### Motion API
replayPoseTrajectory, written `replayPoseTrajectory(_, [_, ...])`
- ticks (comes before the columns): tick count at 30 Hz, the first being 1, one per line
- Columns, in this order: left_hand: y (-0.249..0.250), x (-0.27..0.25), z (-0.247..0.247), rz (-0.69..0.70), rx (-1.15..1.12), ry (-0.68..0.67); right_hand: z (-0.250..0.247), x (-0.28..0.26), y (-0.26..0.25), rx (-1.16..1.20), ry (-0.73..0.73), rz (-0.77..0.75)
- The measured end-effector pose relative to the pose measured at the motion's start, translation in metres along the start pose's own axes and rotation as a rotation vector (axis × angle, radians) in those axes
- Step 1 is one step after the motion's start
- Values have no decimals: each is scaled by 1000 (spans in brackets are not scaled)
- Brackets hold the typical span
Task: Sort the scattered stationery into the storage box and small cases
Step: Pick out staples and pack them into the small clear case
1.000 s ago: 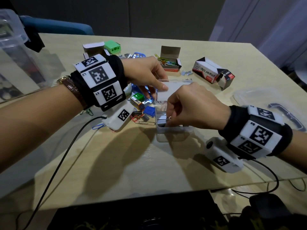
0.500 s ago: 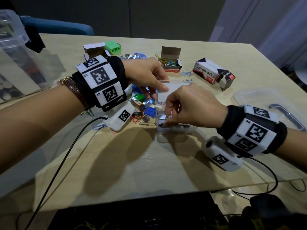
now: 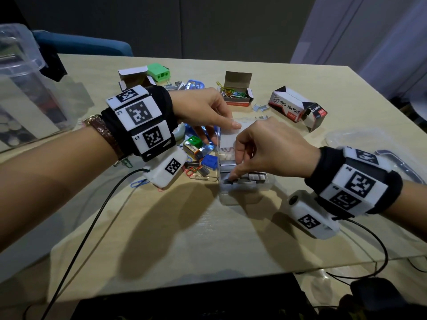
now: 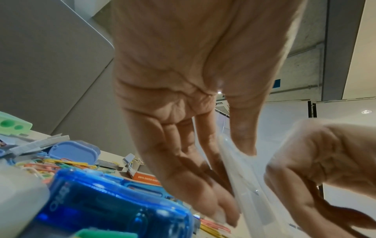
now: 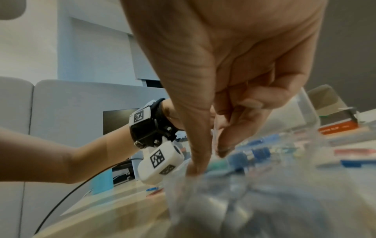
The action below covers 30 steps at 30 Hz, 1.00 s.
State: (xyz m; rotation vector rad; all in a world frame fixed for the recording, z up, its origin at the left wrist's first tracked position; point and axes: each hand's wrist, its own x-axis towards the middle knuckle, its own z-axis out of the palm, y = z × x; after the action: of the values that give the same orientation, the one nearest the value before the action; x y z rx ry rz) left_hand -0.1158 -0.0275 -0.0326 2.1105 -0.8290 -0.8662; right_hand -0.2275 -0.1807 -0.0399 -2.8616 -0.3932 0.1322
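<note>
A small clear case [image 3: 245,192] stands open at the table's middle, with grey staple strips [image 3: 256,176] lying in it. My left hand [image 3: 227,125] pinches its raised lid [image 3: 227,140] between thumb and fingers and holds it upright. The left wrist view shows the thumb [image 4: 242,128] in front of the lid [image 4: 244,185] and the fingers [image 4: 193,177] behind it. My right hand [image 3: 233,172] reaches down into the case, thumb and index tip on a staple strip [image 3: 227,181] at its left end, the other fingers curled. The right wrist view is blurred around that hand [image 5: 207,161].
A heap of paper clips, staples, a blue stapler [image 4: 114,204] and a blue eraser [image 3: 210,161] lies left of the case. Behind are a green sharpener [image 3: 159,75] and paper clip boxes [image 3: 236,98] [image 3: 293,107]. A large clear storage box [image 3: 23,88] stands far left, its lid [image 3: 360,144] far right.
My right hand has gone down from just above the case into it, carrying the staple strip. My left hand has kept hold of the lid.
</note>
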Motion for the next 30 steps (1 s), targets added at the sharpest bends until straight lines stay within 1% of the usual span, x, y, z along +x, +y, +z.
replayPoseTrajectory(4, [4,-4,-9,-10,-15,55,-25,8,2,77,49,-32])
replayPoseTrajectory(7, [3,-8,-22,-20,15,129,-49,15,4,74,118,-29])
replayPoseTrajectory(10, [-5,-12,-34,-30,135,202,-66,22,15,56,162,-12])
replayPoseTrajectory(13, [-12,-11,-45,-42,243,228,-72,36,39,70,123,86])
replayPoseTrajectory(16, [-14,-5,-54,-74,234,252,-66,47,62,132,-18,232])
replayPoseTrajectory(17, [-15,-2,-56,-86,261,270,-63,50,69,153,-44,270])
replayPoseTrajectory(18, [-16,1,-56,-97,331,294,-60,52,75,150,-40,293])
replayPoseTrajectory(20, [-17,7,-55,-108,561,336,-58,56,86,114,13,328])
replayPoseTrajectory(21, [-16,10,-54,-96,659,325,-57,57,90,96,17,346])
replayPoseTrajectory(22, [-14,13,-53,-86,710,283,-58,57,91,79,-7,353])
replayPoseTrajectory(23, [-11,15,-51,-83,713,220,-57,58,92,64,-50,345])
replayPoseTrajectory(26, [-3,20,-44,-120,715,19,-55,59,87,92,-179,227])
replayPoseTrajectory(27, [-3,23,-42,-131,751,-19,-53,59,83,98,-210,185])
replayPoseTrajectory(28, [-4,27,-39,-129,791,-32,-52,59,81,99,-235,148])
replayPoseTrajectory(30, [-9,33,-37,-105,859,2,-50,61,78,104,-281,89])
